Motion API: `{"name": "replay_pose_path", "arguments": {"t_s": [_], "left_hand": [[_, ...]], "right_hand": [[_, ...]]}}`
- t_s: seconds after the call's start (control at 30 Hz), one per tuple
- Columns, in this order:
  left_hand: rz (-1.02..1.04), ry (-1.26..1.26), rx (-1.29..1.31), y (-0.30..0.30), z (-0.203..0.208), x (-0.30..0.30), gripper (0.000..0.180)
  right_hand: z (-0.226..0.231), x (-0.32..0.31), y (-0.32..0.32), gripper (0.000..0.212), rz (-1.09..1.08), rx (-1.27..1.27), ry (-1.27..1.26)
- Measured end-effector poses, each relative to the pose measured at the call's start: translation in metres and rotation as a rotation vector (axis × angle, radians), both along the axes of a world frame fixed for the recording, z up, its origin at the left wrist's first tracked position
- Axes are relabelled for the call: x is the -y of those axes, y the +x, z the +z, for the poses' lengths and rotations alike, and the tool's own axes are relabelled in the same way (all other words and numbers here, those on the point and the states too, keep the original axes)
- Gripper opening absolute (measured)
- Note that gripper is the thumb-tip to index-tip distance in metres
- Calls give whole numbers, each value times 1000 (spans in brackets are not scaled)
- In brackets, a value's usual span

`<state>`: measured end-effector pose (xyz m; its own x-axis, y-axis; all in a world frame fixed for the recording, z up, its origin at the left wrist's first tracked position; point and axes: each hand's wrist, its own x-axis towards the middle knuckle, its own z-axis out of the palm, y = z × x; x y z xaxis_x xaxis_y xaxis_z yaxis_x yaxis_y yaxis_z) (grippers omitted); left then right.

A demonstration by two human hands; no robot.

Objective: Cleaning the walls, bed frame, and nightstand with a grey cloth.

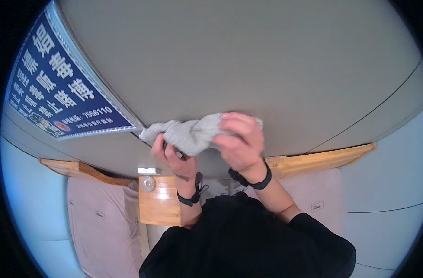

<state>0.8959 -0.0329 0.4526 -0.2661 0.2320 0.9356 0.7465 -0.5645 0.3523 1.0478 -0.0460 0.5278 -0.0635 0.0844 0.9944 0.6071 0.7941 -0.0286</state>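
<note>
Grey cloth, soft, fuzzy-looking & bunched into a loose, twisted roll, spans both hands in front of a smooth, matte grey wall; whether it touches the wall is hard to tell. The L hand pinches its lower edge w/ curled fingers; the R hand, slightly blurred, clasps the R end, fingers bent over the folds. Black bands ring both wrists. Upper L, a glossy blue sign w/ white lettering. Below, a round glass dish sits on a varnished wood table, btwn two beds w/ pale, wrinkled covers & wood headboards.
</note>
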Motion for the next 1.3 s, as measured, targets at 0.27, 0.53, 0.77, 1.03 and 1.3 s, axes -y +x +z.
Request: {"name": "replay_pose_path", "arguments": {"t_s": [0.27,0.53,0.77,1.03,1.3], "left_hand": [[-149,-179,-15,38,-6,8,62],[-157,-242,-301,111,1,21,55],[-217,-150,-499,197,24,33,57],[-393,-162,-565,266,32,47,58],[-488,-198,-581,244,30,44,60]], "right_hand": [[2,11,34,26,-149,10,5],[2,34,127,33,-368,-111,-3],[9,49,223,32,-609,-250,92],[-10,60,297,32,-671,-326,99],[-27,61,270,40,-672,-348,7]]}}
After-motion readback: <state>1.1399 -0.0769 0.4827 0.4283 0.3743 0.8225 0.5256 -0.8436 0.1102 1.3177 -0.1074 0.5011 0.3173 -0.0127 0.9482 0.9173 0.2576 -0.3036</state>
